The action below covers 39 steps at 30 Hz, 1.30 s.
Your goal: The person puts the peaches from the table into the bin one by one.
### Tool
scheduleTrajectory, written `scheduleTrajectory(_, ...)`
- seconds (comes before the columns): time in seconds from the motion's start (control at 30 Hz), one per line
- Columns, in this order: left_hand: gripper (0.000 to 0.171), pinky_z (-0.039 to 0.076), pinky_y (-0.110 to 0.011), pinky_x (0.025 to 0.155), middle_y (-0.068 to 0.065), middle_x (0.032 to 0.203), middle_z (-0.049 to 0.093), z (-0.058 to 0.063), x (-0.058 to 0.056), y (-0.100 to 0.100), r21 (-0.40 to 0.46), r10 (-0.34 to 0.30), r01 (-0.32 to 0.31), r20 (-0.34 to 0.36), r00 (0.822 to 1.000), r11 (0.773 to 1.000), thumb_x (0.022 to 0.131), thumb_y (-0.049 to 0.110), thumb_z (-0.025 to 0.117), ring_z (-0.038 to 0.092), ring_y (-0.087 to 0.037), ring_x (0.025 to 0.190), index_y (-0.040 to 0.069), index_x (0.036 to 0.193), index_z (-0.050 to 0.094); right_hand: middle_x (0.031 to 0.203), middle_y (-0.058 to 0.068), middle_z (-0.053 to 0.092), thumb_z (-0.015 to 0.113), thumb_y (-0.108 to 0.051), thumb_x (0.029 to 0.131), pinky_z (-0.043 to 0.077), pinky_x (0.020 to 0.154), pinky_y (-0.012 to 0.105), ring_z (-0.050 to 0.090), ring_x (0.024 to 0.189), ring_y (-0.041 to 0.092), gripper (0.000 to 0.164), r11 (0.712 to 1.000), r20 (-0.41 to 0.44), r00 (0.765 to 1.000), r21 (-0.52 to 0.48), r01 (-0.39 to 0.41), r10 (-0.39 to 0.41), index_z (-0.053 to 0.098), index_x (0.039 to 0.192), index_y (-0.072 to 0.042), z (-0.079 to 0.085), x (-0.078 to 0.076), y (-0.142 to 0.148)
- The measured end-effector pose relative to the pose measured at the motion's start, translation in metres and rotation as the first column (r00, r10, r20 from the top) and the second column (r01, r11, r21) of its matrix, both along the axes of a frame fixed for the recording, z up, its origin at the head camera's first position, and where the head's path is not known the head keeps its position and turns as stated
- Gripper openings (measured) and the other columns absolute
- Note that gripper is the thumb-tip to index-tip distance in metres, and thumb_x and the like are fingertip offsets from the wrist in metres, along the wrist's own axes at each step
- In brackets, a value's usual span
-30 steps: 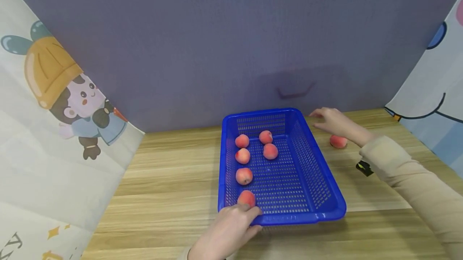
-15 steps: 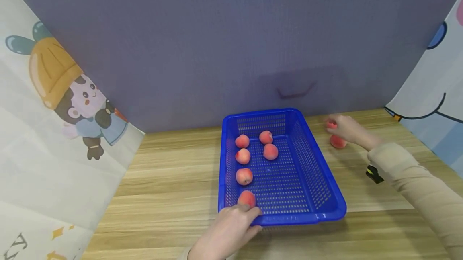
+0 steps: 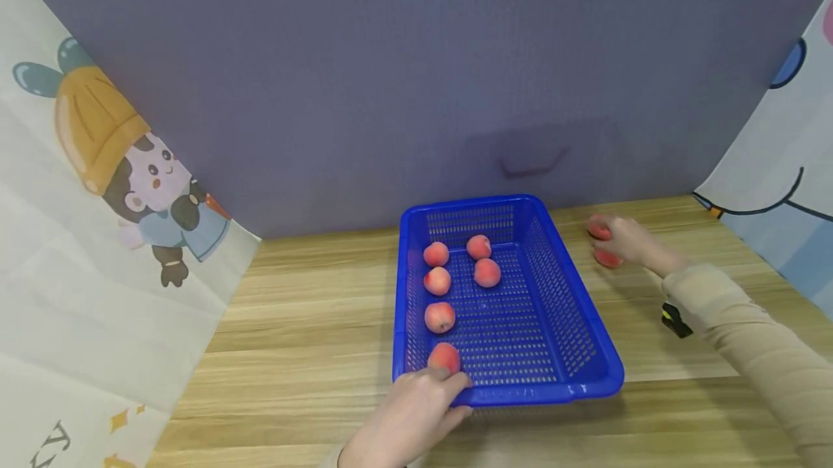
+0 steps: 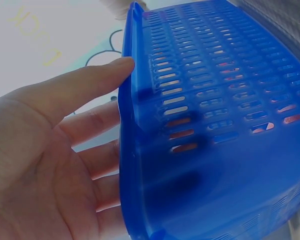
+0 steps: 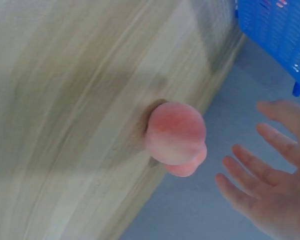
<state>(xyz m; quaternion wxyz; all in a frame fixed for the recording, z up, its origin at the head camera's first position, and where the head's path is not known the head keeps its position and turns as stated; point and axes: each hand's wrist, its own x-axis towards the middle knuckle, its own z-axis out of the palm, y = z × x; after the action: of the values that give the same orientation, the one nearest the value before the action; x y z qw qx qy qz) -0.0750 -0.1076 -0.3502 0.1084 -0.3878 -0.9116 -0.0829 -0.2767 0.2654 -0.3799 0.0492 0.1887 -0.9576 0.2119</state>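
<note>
A blue plastic basket [image 3: 588,309] holds several peaches, among them a front one [image 3: 444,356] close to my left hand [image 3: 416,410]. That hand grips the basket's near rim; in the left wrist view its thumb [image 4: 107,72] lies on one side of the rim and the fingers pass behind it. Beyond the basket's right side, two peaches rest on the table, the rear one [image 3: 599,227] behind the other [image 3: 608,258]. My right hand [image 3: 631,242] is right beside them. In the right wrist view, its fingers [image 5: 260,172] are spread, apart from the nearer peach [image 5: 176,134].
A small black item [image 3: 677,320] with a yellow-green mark lies on the wooden table [image 3: 312,309] near the right sleeve. A grey-purple panel [image 3: 325,92] stands along the back. Printed white sheets [image 3: 78,309] flank both sides.
My right hand has moved right from the basket's far corner to the peaches. The rear peach, in its fingers half a second ago, now sits on the table. My left hand stays put.
</note>
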Motion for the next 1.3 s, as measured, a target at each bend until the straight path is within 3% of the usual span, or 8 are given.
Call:
scheduleTrajectory(0.27,0.014,0.034,-0.017,0.047,0.011,0.066,0.050,0.000,-0.001,0.000,-0.003,0.006,-0.006,0.002,1.000,1.000,0.077,0.031,0.065,0.048,0.001,0.058,0.020,0.083,0.060,0.086,0.032,0.057,0.062,-0.010,0.075,0.043,0.067,0.049,0.056,0.075,0.040,0.044,0.999,0.028,0.999,0.040,0.016,-0.018,0.048,0.105,0.018,-0.008,-0.002,0.007)
scheduleTrajectory(0.5,0.015,0.032,-0.016,0.046,0.011,0.066,0.049,0.000,-0.001,0.001,-0.010,0.011,-0.011,-0.001,1.000,1.000,0.076,0.032,0.066,0.047,0.001,0.057,0.020,0.083,0.060,0.095,0.035,0.053,0.060,-0.011,0.078,0.041,0.073,0.051,0.052,0.087,0.047,0.038,0.999,0.052,0.999,0.031,0.013,-0.015,0.051,0.102,0.016,-0.017,-0.005,0.011)
scheduleTrajectory(0.67,0.015,0.033,-0.016,0.046,0.011,0.066,0.049,0.000,-0.001,0.001,-0.007,0.009,-0.009,-0.004,1.000,1.000,0.077,0.032,0.065,0.047,0.001,0.057,0.020,0.083,0.059,0.093,0.034,0.054,0.060,-0.007,0.076,0.041,0.073,0.051,0.052,0.086,0.046,0.032,1.000,0.009,1.000,0.002,-0.015,0.015,0.052,0.098,0.015,-0.022,-0.005,0.011)
scheduleTrajectory(0.8,0.014,0.034,-0.017,0.046,0.011,0.066,0.049,0.001,-0.001,0.001,-0.004,0.008,-0.008,-0.005,1.000,1.000,0.077,0.032,0.065,0.048,0.001,0.058,0.020,0.083,0.059,0.087,0.031,0.055,0.061,-0.005,0.075,0.042,0.068,0.048,0.054,0.075,0.038,0.031,1.000,-0.009,1.000,0.006,-0.018,0.019,0.053,0.096,0.015,-0.027,-0.005,0.012)
scheduleTrajectory(0.97,0.014,0.031,-0.017,0.045,0.011,0.065,0.048,0.000,-0.001,0.001,-0.009,0.012,-0.012,-0.016,1.000,1.000,0.076,0.032,0.066,0.047,0.001,0.056,0.021,0.081,0.058,0.079,0.025,0.057,0.063,-0.006,0.073,0.043,0.057,0.038,0.053,0.064,0.027,0.038,1.000,0.042,0.999,0.028,0.001,-0.002,0.050,0.100,0.016,-0.034,-0.009,0.015)
scheduleTrajectory(1.3,0.014,0.032,-0.016,0.045,0.012,0.064,0.047,0.000,-0.001,0.001,-0.010,0.002,-0.002,-0.005,1.000,1.000,0.077,0.033,0.065,0.046,0.002,0.056,0.021,0.079,0.057,0.079,0.028,0.057,0.065,-0.004,0.069,0.042,0.066,0.049,0.054,0.073,0.041,0.035,0.997,-0.013,1.000,0.077,0.010,-0.009,0.052,0.095,0.015,-0.042,-0.011,0.016)
